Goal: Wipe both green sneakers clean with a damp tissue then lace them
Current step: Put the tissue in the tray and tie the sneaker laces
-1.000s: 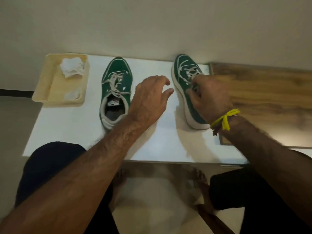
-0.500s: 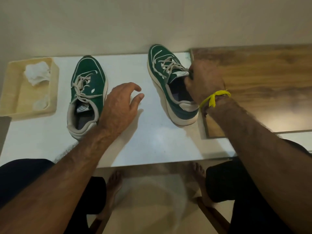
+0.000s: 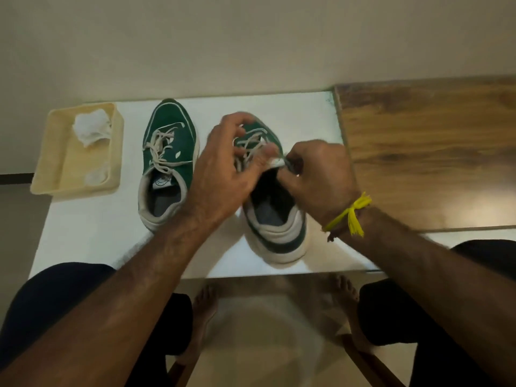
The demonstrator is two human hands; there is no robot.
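Two green sneakers stand on the white table. Left sneaker, centre-left of frame, has loose laces; a round tongue label shows, its writing unreadable. Right sneaker, frame centre, sits under both hands. Left hand has fingers curled among its laces. Right hand pinches the tongue or a lace; which, cannot be told. Crumpled tissue lies in the cream tray, upper left.

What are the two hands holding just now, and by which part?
Both hands are on the right sneaker. The right hand pinches its tongue; the left hand is in its laces, though motion blur hides the exact grip.
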